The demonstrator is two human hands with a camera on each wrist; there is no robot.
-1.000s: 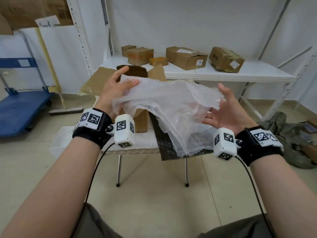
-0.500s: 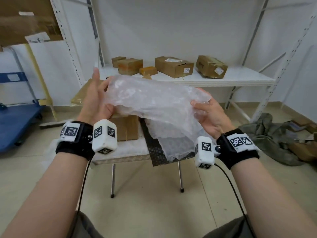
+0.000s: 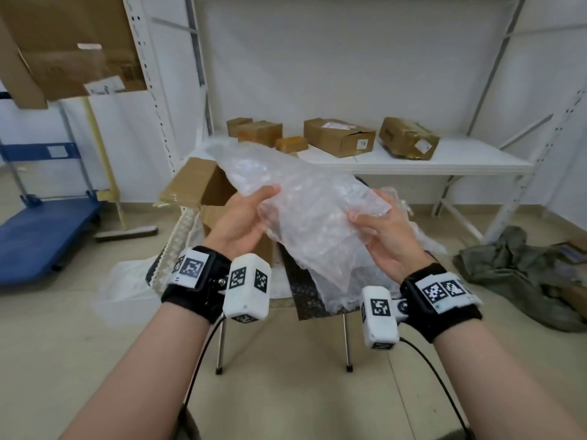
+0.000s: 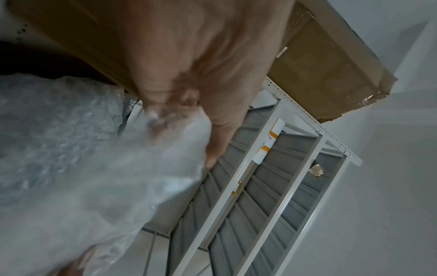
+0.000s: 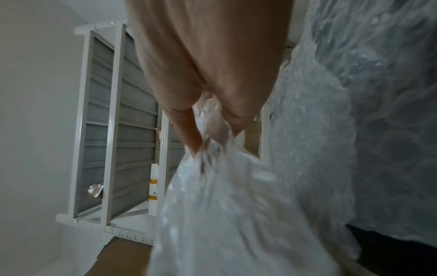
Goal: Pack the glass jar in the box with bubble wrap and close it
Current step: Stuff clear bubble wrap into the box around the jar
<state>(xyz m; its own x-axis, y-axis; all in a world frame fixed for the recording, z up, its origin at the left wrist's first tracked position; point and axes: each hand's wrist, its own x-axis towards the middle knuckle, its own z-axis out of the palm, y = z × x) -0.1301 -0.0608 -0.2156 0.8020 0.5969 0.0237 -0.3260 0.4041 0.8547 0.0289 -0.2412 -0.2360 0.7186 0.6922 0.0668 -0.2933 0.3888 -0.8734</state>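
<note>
A crumpled sheet of clear bubble wrap (image 3: 305, 204) is held up in front of me, above the small table. My left hand (image 3: 251, 214) grips its left edge, thumb on top. My right hand (image 3: 378, 230) pinches its right side, with the lower end of the sheet hanging down between my wrists. In the left wrist view the bubble wrap (image 4: 94, 168) bunches under the left hand (image 4: 203, 119). The right wrist view shows my right hand (image 5: 212, 134) pinching the bubble wrap (image 5: 231, 205). An open cardboard box (image 3: 206, 192) stands on the table behind my left hand, mostly covered. No glass jar shows.
A small metal-legged table (image 3: 286, 293) stands before me with a dark mat and more plastic on it. Behind it a white shelf (image 3: 444, 160) carries several cardboard boxes. A blue cart (image 3: 41, 230) is at left; a heap of green cloth (image 3: 514, 268) lies on the floor at right.
Both hands have closed on the bubble wrap and drawn it together into a narrower bundle. The view has tilted upward, so the hands and table sit lower in the picture.
</note>
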